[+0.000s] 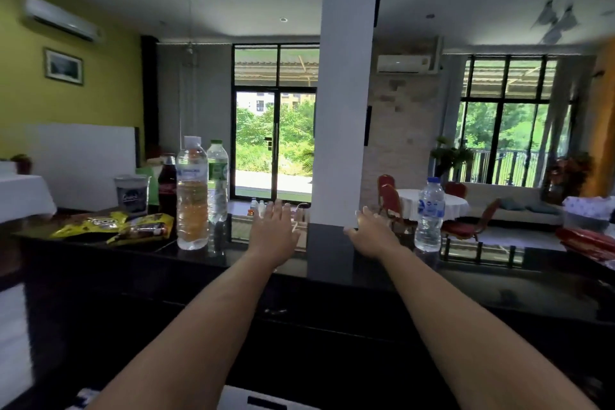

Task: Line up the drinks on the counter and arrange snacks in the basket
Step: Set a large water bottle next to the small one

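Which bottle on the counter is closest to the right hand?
The blue-capped water bottle, standing alone just right of the right hand. The other three bottles cluster left of the left hand.

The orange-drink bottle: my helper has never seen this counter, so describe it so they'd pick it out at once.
Start at the white pillar at the black counter and look left. Bottles cluster there beside yellow snack packets. The orange-drink bottle is nearest, white-capped, the only one holding orange liquid; its neighbours are a green-capped clear bottle and a dark cola bottle.
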